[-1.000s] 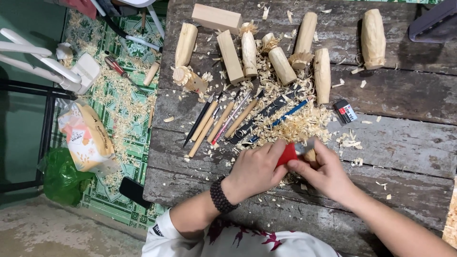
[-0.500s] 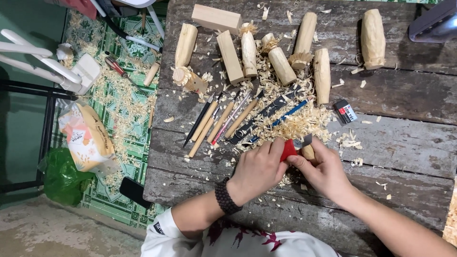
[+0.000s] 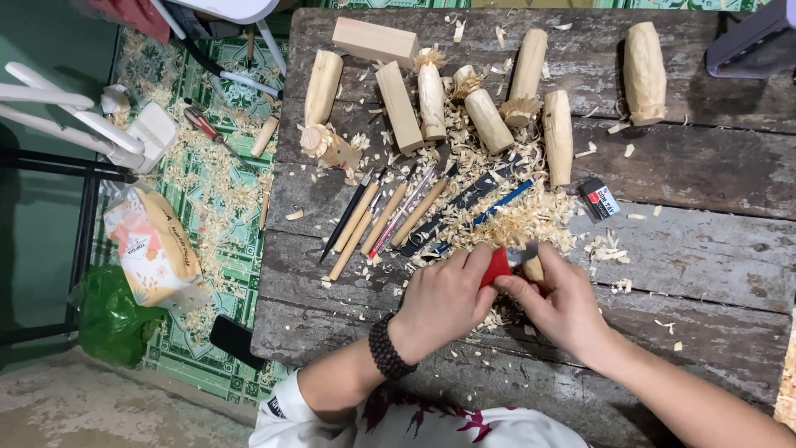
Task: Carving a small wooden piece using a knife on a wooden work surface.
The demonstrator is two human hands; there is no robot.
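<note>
Far left, on the shaving-strewn patterned mat (image 3: 211, 191): white plastic chair legs (image 3: 75, 124), a printed paper bag (image 3: 153, 249), a green plastic bag (image 3: 108, 319).

On the weathered plank table (image 3: 705, 249), along the back: a squared wood block (image 3: 375, 41), then a row of rounded, pale carved blanks (image 3: 431, 95), some with curled shavings clinging at one end. In front, a fan of carving tools and pencils (image 3: 390, 220) lying side by side, half buried in a heap of wood shavings (image 3: 522, 220). Small black eraser-like block (image 3: 599, 199) just to the right of that heap.

Near the front edge, left hand (image 3: 444, 299), beaded bracelet at the wrist, closed firmly round a red-handled knife (image 3: 497, 265), thumb side toward the blade. Right hand (image 3: 564, 303) curled tight round a small wood piece (image 3: 533, 267), mostly hidden, only its pale end showing just beside the blade.

Likely light, stiff, dry and not slippery; thin cut edges probably prone to splitting. Best gripped round the thicker uncut body, fingers behind the blade's path.
</note>
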